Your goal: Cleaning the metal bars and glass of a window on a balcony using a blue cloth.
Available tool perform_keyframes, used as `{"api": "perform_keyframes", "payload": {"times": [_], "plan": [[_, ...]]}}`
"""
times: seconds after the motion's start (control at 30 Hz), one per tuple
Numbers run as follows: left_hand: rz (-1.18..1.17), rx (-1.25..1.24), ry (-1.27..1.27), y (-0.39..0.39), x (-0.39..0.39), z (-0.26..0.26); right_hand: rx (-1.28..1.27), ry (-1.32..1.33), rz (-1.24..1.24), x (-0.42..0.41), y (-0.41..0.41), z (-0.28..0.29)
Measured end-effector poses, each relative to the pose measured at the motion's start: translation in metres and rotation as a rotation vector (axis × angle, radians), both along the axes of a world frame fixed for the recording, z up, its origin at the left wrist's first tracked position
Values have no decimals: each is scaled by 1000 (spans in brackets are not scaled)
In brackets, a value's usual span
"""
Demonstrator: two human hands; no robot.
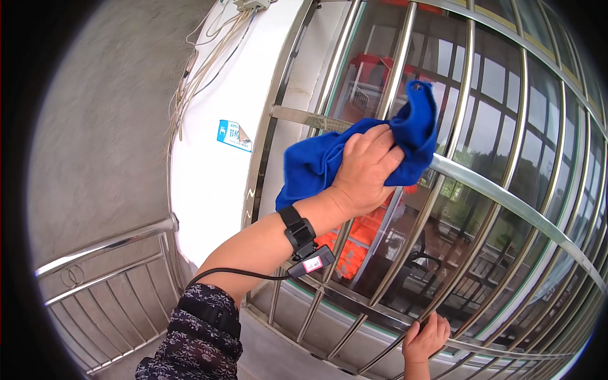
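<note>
My left hand (368, 166) presses a blue cloth (311, 164) against the flat horizontal rail (503, 192) of a stainless steel window grille. Folds of the cloth stick out on both sides of the hand, and one end stands up past the fingers. A black strap with a small dark device is on the left wrist. Lower right, my right hand (426, 335) grips a bar of the grille (434, 304) close to the lower rail. Its fingers are partly hidden behind the metal.
Behind the bars is window glass (494, 118) with reflections. A white wall with a peeling sticker (235, 135) and hanging cables (209, 61) stands left of the grille. At the lower left is a metal railing (109, 242).
</note>
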State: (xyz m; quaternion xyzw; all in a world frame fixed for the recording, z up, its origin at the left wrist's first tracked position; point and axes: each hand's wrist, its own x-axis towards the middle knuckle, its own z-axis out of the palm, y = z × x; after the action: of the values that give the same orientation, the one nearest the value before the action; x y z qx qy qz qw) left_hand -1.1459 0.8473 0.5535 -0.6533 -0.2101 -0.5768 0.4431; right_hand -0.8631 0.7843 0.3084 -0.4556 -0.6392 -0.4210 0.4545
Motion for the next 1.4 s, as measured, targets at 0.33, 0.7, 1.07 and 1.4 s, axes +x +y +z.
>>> {"api": "perform_keyframes", "payload": {"times": [0.33, 0.7, 1.07, 1.4], "plan": [[291, 49, 130, 14, -95, 14, -49, -12, 1, 2, -3, -4], [534, -271, -307, 10, -180, 21, -82, 29, -23, 3, -2, -4], [96, 34, -421, 24, -123, 166, -26, -1, -14, 5, -3, 3], [321, -232, -455, 17, -76, 178, 49, 16, -7, -2, -2, 2]]}}
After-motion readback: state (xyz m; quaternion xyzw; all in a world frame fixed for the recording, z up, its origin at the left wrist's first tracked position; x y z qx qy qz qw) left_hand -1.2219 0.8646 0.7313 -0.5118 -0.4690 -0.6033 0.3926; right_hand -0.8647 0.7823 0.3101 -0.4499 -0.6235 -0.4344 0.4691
